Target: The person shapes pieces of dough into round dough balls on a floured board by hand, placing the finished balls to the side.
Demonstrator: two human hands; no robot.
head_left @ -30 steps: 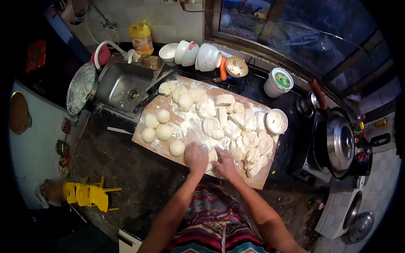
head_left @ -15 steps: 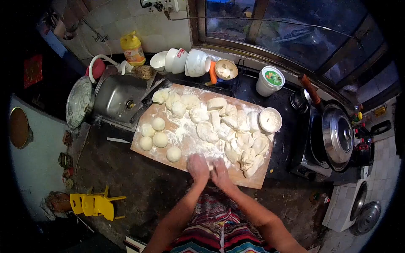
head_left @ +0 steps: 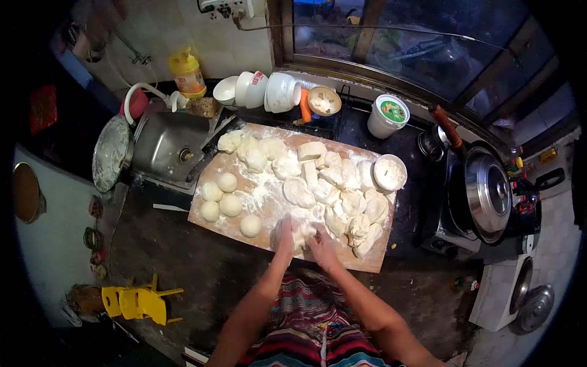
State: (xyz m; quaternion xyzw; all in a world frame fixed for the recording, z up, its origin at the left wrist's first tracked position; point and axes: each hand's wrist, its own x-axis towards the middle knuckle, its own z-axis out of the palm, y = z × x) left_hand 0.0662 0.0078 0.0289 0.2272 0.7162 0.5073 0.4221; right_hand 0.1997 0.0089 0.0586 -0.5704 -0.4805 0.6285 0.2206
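A soft piece of dough (head_left: 301,236) lies at the front edge of the floured wooden board (head_left: 244,231), between my two hands. My left hand (head_left: 284,240) presses against its left side; the fingers are slightly blurred. On the other side my right hand (head_left: 321,248) grips it with bent fingers. Left of my hands sit several smooth round dough balls (head_left: 231,205), one of them (head_left: 251,226) apart from the rest. Several rough dough pieces (head_left: 351,202) are heaped to the right, with more dough lumps (head_left: 257,160) along the back of the board.
A bowl of flour (head_left: 389,173) stands on the board's right corner. Behind are stacked white bowls (head_left: 280,92), a brown bowl (head_left: 324,101) and a white tub (head_left: 388,116). The sink (head_left: 168,144) is at left, a lidded wok (head_left: 488,192) on the stove at right.
My hands have moved slightly apart, and the dough between them shows more clearly. The view has shifted a little; the other dough stays in place.
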